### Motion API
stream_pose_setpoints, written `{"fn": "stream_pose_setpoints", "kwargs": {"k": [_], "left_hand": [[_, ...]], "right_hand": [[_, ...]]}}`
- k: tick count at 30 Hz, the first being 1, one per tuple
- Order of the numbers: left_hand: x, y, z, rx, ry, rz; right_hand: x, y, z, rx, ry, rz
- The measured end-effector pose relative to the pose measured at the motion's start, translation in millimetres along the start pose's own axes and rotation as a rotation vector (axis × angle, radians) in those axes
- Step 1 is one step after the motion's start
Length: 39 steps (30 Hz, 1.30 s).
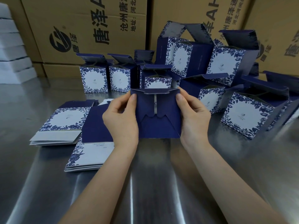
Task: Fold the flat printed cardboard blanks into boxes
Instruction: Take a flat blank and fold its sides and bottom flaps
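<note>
Above the steel table [161, 183], both bare forearms reach forward and meet around a half-folded navy box [157, 113], held up off the surface with its bottom facing the camera. The left hand [120, 120] grips the box's left edge, thumb pressed on the upper left corner and fingers wrapped behind; the right hand [194, 117] mirrors it on the right edge, thumb on the upper right corner. Both hands are closed on the box. Its bottom flaps are partly tucked: two side flaps lie flat with a gap between them, and a notched lower flap overlaps their ends. Just left of the hands lie two stacks of flat blanks [64, 125], white panels framed with blue floral print; small writing on them is too fine to read. Behind the held box stand finished boxes [93, 80] with open lids, some piled at the right, each with a tiny illegible logo. Brown cartons [84, 29] form the back wall, printed sideways with a round black logo and "唐泽", "沧州唐泽" and "地址:河北".
</note>
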<state>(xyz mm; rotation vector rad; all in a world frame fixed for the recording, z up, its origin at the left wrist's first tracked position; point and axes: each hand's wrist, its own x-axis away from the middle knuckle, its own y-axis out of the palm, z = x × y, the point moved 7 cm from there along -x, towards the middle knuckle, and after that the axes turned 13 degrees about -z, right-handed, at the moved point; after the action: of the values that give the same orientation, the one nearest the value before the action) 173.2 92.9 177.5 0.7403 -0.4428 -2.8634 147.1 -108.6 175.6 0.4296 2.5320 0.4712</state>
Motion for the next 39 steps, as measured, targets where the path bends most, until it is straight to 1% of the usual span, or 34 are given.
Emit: {"fn": "stream_pose_setpoints", "kwargs": {"k": [7, 12, 15, 19, 21, 23, 26, 28, 35, 39], "left_hand": [[0, 1, 0, -0.025, 0.018, 0.010], [-4, 4, 1, 0.014, 0.026, -0.075], [-5, 7, 2, 0.022, 0.033, -0.111], [-2, 6, 1, 0.015, 0.038, -0.073], [-3, 6, -1, 0.033, 0.023, -0.068], [-3, 6, -2, 0.066, 0.001, -0.085], [-2, 11, -3, 0.142, -0.031, -0.140], [-1, 15, -3, 0.174, -0.037, -0.175], [-1, 11, -7, 0.143, -0.021, -0.122], [-3, 13, -9, 0.141, -0.037, -0.146]], "right_hand": [[-1, -3, -2, 0.047, -0.050, -0.005], [-3, 4, -2, 0.093, -0.031, -0.146], [-2, 4, -4, 0.098, -0.058, -0.121], [2, 1, -4, 0.099, -0.094, -0.048], [3, 2, -5, 0.093, -0.090, -0.042], [2, 3, -6, 0.087, -0.068, -0.062], [1, 8, -10, 0.050, -0.037, -0.169], [1, 11, -11, 0.035, -0.043, -0.205], [3, 15, -6, 0.018, -0.042, -0.186], [2, 15, -6, 0.038, -0.044, -0.208]]}}
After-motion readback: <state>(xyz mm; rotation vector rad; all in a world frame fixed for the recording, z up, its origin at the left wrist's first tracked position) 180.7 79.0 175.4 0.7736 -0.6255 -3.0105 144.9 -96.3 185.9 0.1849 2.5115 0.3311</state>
